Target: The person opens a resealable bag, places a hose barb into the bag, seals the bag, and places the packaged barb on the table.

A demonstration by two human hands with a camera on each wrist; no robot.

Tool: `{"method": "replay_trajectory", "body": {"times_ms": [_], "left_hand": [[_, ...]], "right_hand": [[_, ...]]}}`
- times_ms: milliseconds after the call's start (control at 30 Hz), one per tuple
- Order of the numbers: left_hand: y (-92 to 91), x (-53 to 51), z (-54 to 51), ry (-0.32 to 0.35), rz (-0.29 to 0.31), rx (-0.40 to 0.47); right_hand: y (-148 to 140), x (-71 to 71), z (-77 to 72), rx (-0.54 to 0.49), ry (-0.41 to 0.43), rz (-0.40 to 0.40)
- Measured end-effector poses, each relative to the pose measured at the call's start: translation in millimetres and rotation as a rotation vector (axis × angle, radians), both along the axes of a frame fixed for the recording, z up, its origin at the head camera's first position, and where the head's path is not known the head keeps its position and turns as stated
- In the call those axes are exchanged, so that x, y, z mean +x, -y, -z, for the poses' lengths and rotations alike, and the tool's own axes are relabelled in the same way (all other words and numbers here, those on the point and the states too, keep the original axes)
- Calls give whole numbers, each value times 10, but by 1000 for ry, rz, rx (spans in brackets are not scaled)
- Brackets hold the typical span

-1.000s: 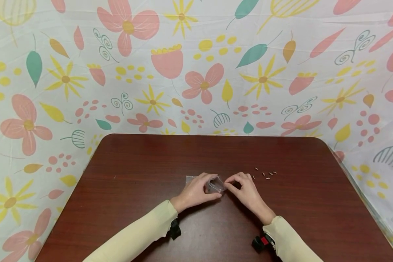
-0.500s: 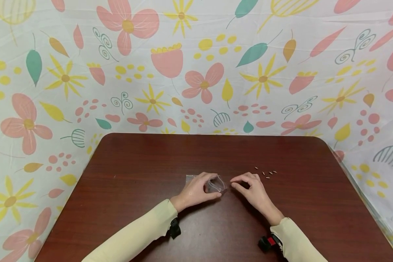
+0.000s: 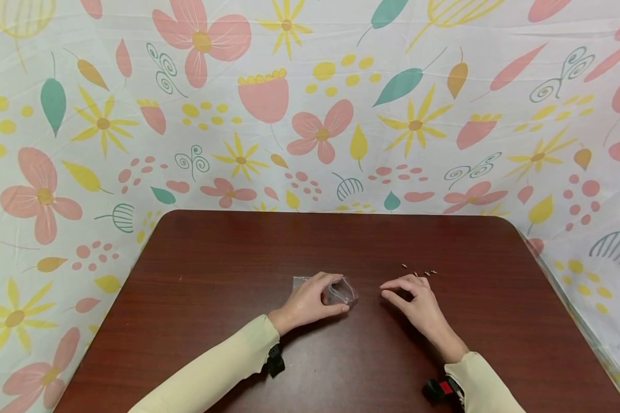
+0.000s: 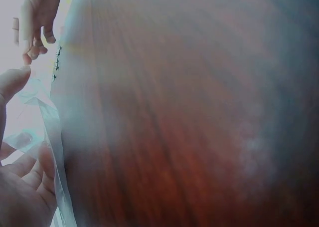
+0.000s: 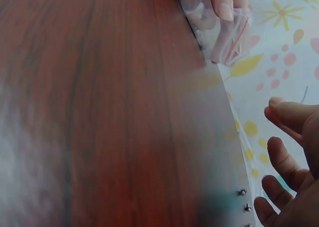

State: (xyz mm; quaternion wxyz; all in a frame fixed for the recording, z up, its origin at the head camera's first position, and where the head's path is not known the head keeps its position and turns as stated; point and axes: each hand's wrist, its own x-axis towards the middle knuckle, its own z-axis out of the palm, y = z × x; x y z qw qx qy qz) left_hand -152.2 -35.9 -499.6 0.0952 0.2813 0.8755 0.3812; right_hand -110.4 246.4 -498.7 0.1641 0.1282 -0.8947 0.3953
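Note:
My left hand holds a clear zip bag on the table, fingers and thumb curved round it, its mouth spread toward the right. In the right wrist view the bag shows a red zip line. What lies inside is too unclear to tell. My right hand hovers right of the bag, thumb and forefinger close to each other, other fingers loosely bent; I see nothing between them. Just beyond it lie several tiny metal pieces, much like small screws, some partly hidden by the hand. Such pieces also show in the right wrist view.
The brown wooden table has rounded far corners. Behind it hangs a white cloth with a flower and leaf print. Black wrist straps sit at both sleeve cuffs.
My right hand has drawn away from the bag's mouth, moving right toward the tiny metal pieces and now covering some of them. The left hand and bag have stayed in place.

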Motion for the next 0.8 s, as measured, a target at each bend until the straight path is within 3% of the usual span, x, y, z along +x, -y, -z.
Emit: {"method": "replay_trajectory", "body": {"times_ms": [233,800], "left_hand": [[2,4,-14,-21,5,5],[-4,5,-7,6,-4,-1]], "right_hand": [[-120,7,-54,4,-15,-11],[-490,9,-37,22,8,37]]}}
